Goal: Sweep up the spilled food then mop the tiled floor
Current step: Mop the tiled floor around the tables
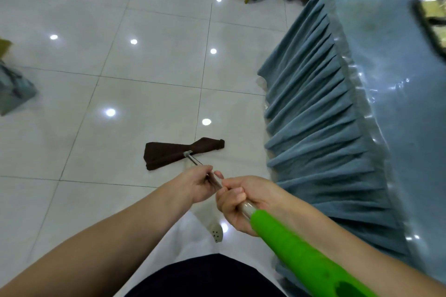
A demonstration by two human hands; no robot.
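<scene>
Looking down, both my hands are on the mop handle (pixel 241 202): my left hand (pixel 201 185) curls its fingers around the thin metal shaft, and my right hand (pixel 237 205) grips tightly just behind it, above the green sleeve (pixel 301 255). The brown mop cloth (pixel 173 153) lies flat on the tiled floor (pixel 96 103), beside the blue-skirted surface (pixel 376 60).

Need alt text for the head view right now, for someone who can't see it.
Both hands grip a mop handle, left hand ahead of right hand, with its brown mop cloth flat on the glossy tiled floor beside a blue skirted table.
</scene>
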